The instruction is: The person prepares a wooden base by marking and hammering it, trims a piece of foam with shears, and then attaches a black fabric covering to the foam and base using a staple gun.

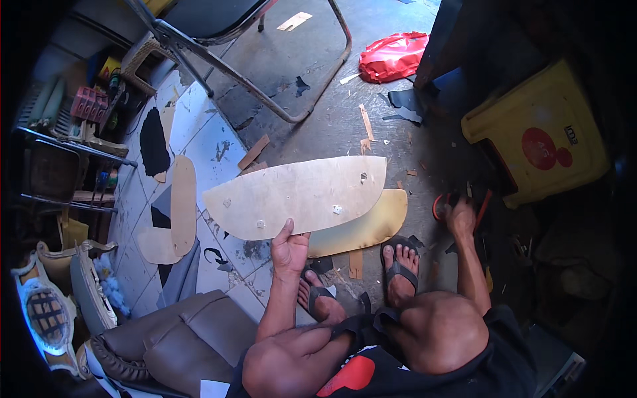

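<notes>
My left hand point(288, 252) grips the lower edge of a pale, half-oval plywood board point(292, 192), thumb on its face. The board has several small metal fittings on it. Behind and below it is a second curved piece point(358, 229), yellowish with darker shading, partly hidden by the board. At the right, my right hand point(460, 214) reaches low with fingers curled among dark and red-handled tools point(441, 205); what exactly it holds is hard to make out. My sandalled feet are beneath the boards.
A metal-framed chair point(259, 93) stands ahead. A red bundle point(391, 56) and wood scraps lie on the floor. A yellow stool point(531, 132) is at right. Cut boards point(182, 199), cluttered shelving point(79, 132) and brown upholstered cushions point(166, 331) are at left.
</notes>
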### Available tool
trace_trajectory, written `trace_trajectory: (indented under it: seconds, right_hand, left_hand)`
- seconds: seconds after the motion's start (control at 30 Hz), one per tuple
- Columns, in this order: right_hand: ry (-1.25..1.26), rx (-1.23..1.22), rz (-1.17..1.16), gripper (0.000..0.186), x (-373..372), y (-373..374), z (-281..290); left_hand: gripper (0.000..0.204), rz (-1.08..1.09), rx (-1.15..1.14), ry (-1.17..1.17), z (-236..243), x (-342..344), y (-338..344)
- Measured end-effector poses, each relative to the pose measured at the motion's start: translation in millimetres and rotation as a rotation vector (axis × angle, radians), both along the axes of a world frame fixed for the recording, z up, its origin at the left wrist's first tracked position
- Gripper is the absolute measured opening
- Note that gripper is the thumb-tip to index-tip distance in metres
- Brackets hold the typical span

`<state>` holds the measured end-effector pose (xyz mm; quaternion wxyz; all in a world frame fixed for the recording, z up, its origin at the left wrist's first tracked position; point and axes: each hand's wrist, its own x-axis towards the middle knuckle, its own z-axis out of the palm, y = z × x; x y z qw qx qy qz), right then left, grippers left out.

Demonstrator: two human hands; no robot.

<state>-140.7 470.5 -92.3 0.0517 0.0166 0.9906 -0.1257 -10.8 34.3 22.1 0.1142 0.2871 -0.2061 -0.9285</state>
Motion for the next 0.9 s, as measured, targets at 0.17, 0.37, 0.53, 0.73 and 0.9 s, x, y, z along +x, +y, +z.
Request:
trace_trajectory:
  seconds: [0.17,0.37,0.53,0.73,0.9]
  right_hand:
    - [-0.622,-1.477,-0.168,0.077,17.2,-113.0,78.1]
    - [-0.452,-1.786,-0.266,0.042,-33.0,-149.5,76.0]
    - [-0.428,-1.761,-0.455,0.037,-70.6,-139.7,50.9]
    - [-0.370,-0.664,-0.312,0.070,-50.6,-127.8,30.0]
    - [-0.524,-0.654,-0.215,0.061,-4.1,-124.6,44.9]
  left_hand:
    - [0.054,-0.079,0.074,-0.008,-12.3,12.3,16.0]
    - [0.060,-0.547,-0.771,-0.292,-29.7,3.0,-7.4]
    - [0.064,-0.219,-1.536,-1.154,-110.7,50.0,-65.5]
    - [0.044,-0.347,-0.639,-0.699,-118.0,67.5,-74.4]
    - [0.051,-0.299,-0.357,-0.350,-59.6,54.6,-45.0]
